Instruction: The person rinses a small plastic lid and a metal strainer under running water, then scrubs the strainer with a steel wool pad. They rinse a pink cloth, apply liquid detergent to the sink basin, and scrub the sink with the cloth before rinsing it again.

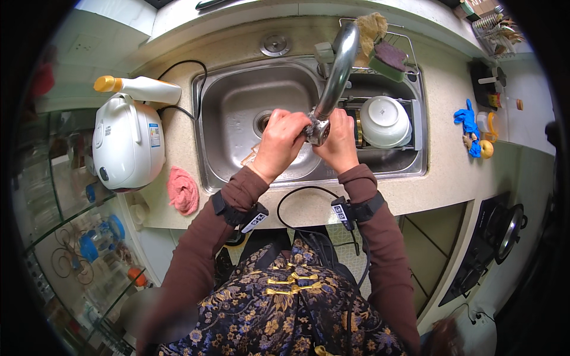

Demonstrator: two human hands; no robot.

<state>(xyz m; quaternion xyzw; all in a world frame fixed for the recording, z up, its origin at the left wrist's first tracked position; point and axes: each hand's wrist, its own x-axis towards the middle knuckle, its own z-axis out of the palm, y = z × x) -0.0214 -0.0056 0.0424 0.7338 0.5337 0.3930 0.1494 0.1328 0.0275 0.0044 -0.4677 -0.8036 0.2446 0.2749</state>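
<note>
Both my hands meet over the divider of a double stainless-steel sink [262, 73], at the end of a curved chrome faucet [338, 66]. My left hand [282, 142] has its fingers closed against the left side of the faucet's metal spray head [319, 131]. A dark, glinting patch shows at those fingertips; I cannot tell whether it is a scourer or wet metal. On the other side, my right hand [339, 144] wraps the head from behind, its fingertips pointing up beside the spout. Part of its grip is hidden by the faucet.
Upside-down white bowls [384, 118] rest on a rack in the right basin. Behind hangs a wire holder with a green-and-purple sponge [388, 60] and a tan cloth [370, 29]. Left are a white appliance [122, 142], a bottle [147, 89] and a pink cloth [182, 190]; right, blue gloves [467, 120].
</note>
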